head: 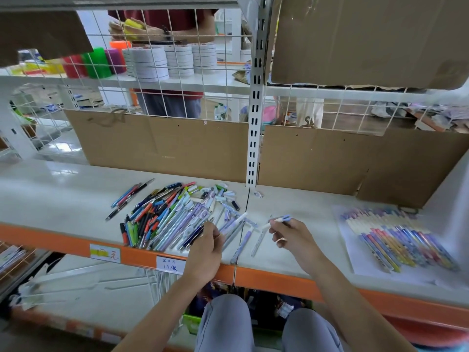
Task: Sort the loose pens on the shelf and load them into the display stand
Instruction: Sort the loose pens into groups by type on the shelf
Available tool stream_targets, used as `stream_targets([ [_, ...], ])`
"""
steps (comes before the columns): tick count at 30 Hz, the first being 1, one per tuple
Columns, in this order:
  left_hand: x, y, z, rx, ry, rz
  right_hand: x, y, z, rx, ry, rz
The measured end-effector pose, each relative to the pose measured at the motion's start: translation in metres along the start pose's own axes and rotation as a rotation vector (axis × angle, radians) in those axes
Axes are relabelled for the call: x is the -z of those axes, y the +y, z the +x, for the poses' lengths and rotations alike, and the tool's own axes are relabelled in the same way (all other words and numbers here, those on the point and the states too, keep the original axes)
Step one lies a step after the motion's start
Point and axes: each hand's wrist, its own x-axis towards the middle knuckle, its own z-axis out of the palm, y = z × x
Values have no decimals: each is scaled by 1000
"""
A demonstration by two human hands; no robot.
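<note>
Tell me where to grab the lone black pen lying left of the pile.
Pinch the black pen at mid-barrel, coming straight down from above. It lies flat on the shelf at a diagonal, apart from the pile, with bare surface on both sides for fingertips.

Display stand: none could be told apart anywhere in view.
Sorted pens (398,243): smeared by blur at the right; prints unreadable.
Left hand (204,252): fingertips hidden behind its own back; grip on the pens unclear.
Price labels (170,264): handwriting too small to read.
Person behind the wire grid (162,26): cut off by the upper shelf.
Lower shelf stock (253,301): hidden by the knees.
</note>
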Motion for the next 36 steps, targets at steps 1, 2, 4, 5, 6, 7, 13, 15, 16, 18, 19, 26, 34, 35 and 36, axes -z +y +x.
stream_targets([
  [1, 0, 1, -1, -26, -3, -17, 0, -2, -1, 4, 3, 38],
  [2, 0, 2, -1, -47, -4, -17, 0, -4, -1, 13, 4, 74],
  [4, -1, 1, -1, -81, -4, -2, 0, -9, -2, 30, 5, 125],
  [5, -1, 1, -1, -98, -5, -4, 0, -10, -3, 37, 7, 136],
  [6, -2, 0, -1, -110, -7, -19, 1, -11, -3, 43, 9, 140],
  [7, -3, 0, -1, -122, -10, -40, 1, -13, -3, 49, 12, 142],
  [13, -4, 0, 0, -139, -67, -136, 2, -18, -4, 79, -7, 117],
  [15, -4, 1, -1, -142, -82, -162, 2, -17, -3, 78, -18, 80],
  [16, -3, 2, -2, -143, -88, -176, 3, -16, -4, 74, -28, 61],
  [18, -1, 4, -3, -149, -107, -202, 5, -15, -5, 57, -78, 15],
  [19, -1, 6, -4, -156, -118, -214, 4, -15, -6, 45, -120, -11],
  [26, -13, 33, 2, -224, -4, -225, -30, -9, -16, 165, 114, 128],
  [34, -43, 38, 3, -490, 197, 177, -36, 11, -19, -5, 276, 149],
  [35, -47, 40, 5, -484, 184, 192, -36, 15, -20, -23, 268, 127],
  [36, -50, 42, 7, -475, 158, 184, -35, 18, -21, -32, 257, 100],
])
